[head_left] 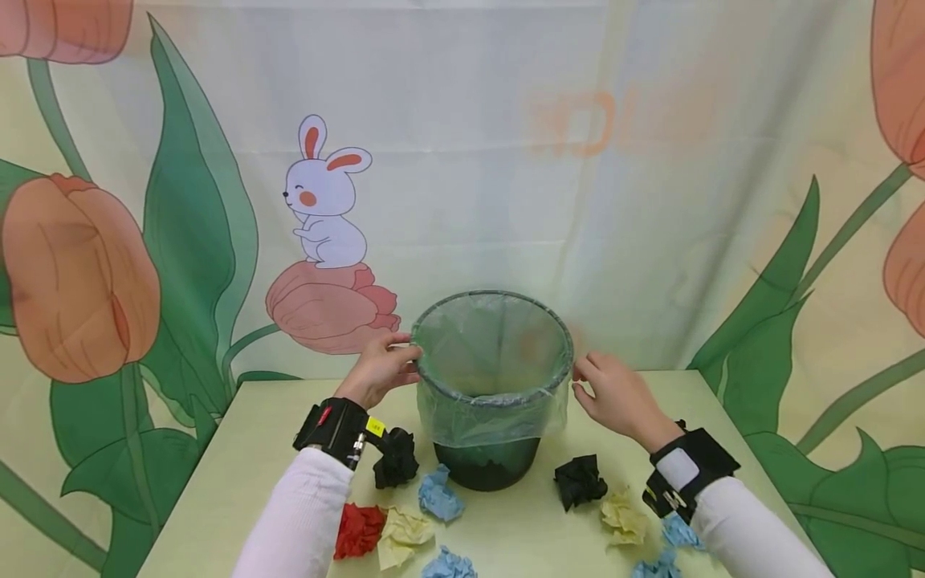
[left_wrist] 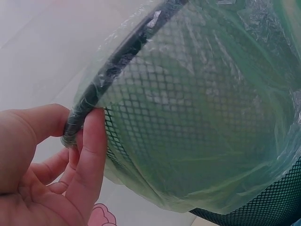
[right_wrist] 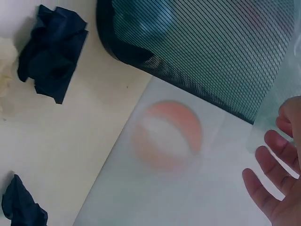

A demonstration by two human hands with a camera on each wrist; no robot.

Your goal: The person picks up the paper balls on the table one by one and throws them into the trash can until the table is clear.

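Observation:
A black mesh wastebasket [head_left: 486,475] stands upright on the table, with a translucent green bin liner [head_left: 462,425] folded over its rim and hanging down outside. At the left side, my left hand [head_left: 383,371] pinches the rim together with the liner; the left wrist view shows the thumb outside and a finger [left_wrist: 93,150] on the inner side of the liner. My right hand [head_left: 617,395] is at the basket's right side, pinching the liner's hanging edge between thumb and index finger. Its other fingers [right_wrist: 270,167] spread loosely below, seen in the right wrist view.
Crumpled paper balls lie around the basket: black [head_left: 396,459], blue [head_left: 441,494], red [head_left: 359,531] and yellow [head_left: 405,536] on the left. On the right are a black ball [head_left: 580,482], a yellow one [head_left: 624,518] and blue ones [head_left: 658,566]. A printed curtain [head_left: 462,160] hangs behind the table.

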